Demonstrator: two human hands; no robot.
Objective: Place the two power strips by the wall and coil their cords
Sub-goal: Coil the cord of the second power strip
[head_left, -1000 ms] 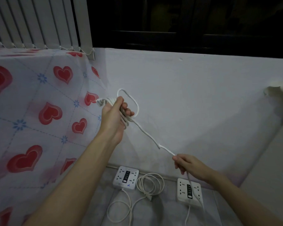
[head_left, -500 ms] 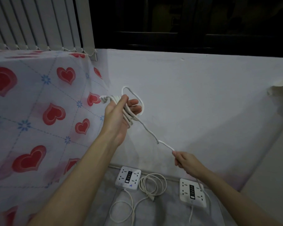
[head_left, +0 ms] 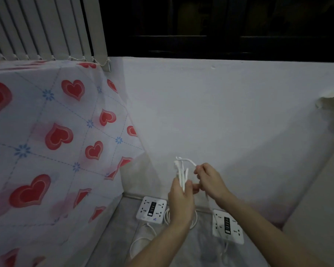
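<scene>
Against the white wall (head_left: 229,116), left hand (head_left: 180,201) clenches the upright cord bundle (head_left: 181,174); right hand (head_left: 210,180), just right, pinches its top loop.

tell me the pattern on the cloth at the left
Red hearts and small blue flowers on white cloth, in the head view.

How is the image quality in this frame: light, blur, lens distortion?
Head view: dim, bluish light, window black; wide-angle bend shows in the slanting blinds and wall edge; left hand, right hand and the white cord bunch are slightly motion-blurred; both power strips stay legible, no glare.
</scene>
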